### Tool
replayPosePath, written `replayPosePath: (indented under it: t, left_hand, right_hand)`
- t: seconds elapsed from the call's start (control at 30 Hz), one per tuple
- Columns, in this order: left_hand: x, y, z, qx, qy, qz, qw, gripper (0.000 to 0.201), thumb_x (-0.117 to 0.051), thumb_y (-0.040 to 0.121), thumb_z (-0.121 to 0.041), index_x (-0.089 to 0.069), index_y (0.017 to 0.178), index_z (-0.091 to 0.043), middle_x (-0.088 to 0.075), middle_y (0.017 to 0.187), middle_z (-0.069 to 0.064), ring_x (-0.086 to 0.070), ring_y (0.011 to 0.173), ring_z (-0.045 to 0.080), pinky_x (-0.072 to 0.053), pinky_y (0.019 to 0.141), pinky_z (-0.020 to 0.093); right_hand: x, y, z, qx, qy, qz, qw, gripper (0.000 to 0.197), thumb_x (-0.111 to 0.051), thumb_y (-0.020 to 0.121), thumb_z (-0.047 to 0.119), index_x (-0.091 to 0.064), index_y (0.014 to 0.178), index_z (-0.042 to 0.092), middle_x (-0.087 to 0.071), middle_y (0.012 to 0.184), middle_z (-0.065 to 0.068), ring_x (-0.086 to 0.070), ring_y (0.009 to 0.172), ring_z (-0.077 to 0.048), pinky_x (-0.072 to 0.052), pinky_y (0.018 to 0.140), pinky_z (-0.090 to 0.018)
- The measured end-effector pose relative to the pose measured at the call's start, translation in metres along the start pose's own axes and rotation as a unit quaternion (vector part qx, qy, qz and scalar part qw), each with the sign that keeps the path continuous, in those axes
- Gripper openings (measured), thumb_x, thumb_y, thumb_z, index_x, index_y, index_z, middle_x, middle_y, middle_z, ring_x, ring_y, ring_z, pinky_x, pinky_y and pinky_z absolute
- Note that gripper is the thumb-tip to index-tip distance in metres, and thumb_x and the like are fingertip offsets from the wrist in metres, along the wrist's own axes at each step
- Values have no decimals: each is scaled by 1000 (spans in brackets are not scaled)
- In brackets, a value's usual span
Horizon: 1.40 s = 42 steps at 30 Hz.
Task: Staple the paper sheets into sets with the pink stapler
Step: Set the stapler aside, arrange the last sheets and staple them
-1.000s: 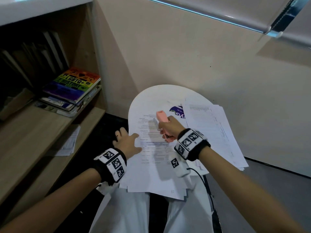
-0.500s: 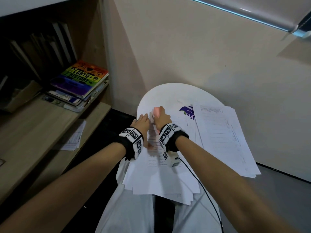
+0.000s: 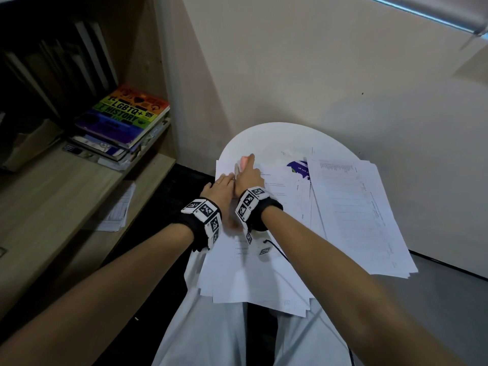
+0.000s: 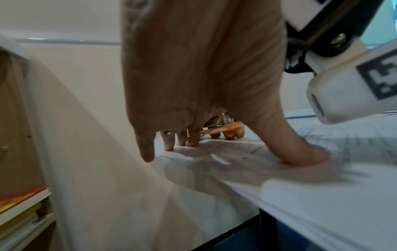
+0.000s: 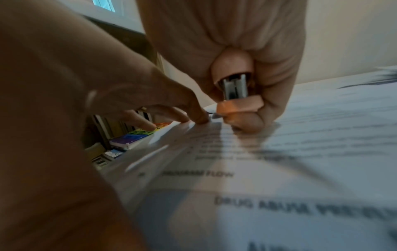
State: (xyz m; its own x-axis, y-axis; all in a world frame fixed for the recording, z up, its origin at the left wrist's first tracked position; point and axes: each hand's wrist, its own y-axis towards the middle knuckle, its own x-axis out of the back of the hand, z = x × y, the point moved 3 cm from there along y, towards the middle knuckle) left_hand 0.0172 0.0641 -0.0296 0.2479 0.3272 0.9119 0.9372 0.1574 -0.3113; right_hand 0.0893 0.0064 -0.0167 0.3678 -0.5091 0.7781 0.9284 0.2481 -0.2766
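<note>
The right hand (image 3: 247, 178) is wrapped around the pink stapler (image 3: 244, 163), fingers and thumb curled tight about its body, a little above the middle of the head view. In the right wrist view the stapler (image 5: 235, 88) fills the upper centre, its metal channel facing the camera and its base down on the top sheet. The left hand (image 3: 217, 187) sits just to the left of it, fingers extended and spread, fingertips (image 4: 169, 146) pressing the paper flat; it holds nothing. The thumb bears down lower right in the left wrist view, so the hand spans the corner area like a clamp.

That arrangement makes sense: the set of paper sheets (image 3: 253, 268) in the centre of the head view overhangs the near edge of the small white table (image 3: 266, 138), and loose pages would slide or fan out under the stapler's push unless pinned. Keeping the left fingertips close beside the stapler's mouth holds the pages squared where the staple goes in.

The stapler appears to be at the upper left corner of the set, and I judge the squeeze is under way or about to come; whether a staple has gone through cannot be told.

A second stack of sheets (image 3: 356, 220) lies fanned toward the right of the head view, partly over a purple printed item (image 3: 299, 167). At upper left, a rainbow-covered book (image 3: 126, 114) tops a pile on a wooden shelf (image 3: 52, 196).
</note>
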Motion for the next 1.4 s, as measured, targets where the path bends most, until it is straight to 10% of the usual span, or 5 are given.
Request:
replayPosePath:
  t: [0.53,0.73,0.9,1.1,1.4]
  left_hand:
    - [6,-1,1,-13,50,72,996,129,-80,56,-60,-7,151,-12,6,159,0,3,148,20,-8,119,49]
    - [11,14,-21,31,43,-9,999,96,-58,76,-67,-25,140,-3,-26,145,13,-28,135,29,-25,113,43]
    - [-1,30,-43,32,6,29,999,109,-57,82,-60,0,146,7,8,156,23,4,146,35,-7,120,42]
    - [-5,41,-69,-97,23,77,992,93,-64,84,-44,-6,151,-15,7,160,1,8,147,29,-6,118,52]
    - [-3,47,-86,-66,21,103,992,87,-74,79,-29,-20,148,-22,3,159,-2,9,145,39,-11,109,70]
  right_hand:
    - [51,14,-24,-1,101,-24,995,56,-41,98,37,-19,147,22,-55,126,-21,-59,104,-37,-48,86,-40]
    - [86,-7,-87,-19,20,-17,999,54,-45,95,31,-26,145,26,-54,127,-20,-57,108,-38,-47,91,-43]
    - [81,-15,-107,-19,56,-28,998,52,-46,96,40,-30,143,27,-59,117,-18,-56,92,-30,-50,82,-38]
    - [77,-5,-111,-39,35,-40,998,56,-43,99,37,-23,148,22,-54,126,-22,-58,107,-38,-45,82,-36]
    - [75,-6,-109,-58,-1,-43,997,60,-37,101,30,-8,153,20,-47,134,-24,-54,115,-38,-44,89,-40]
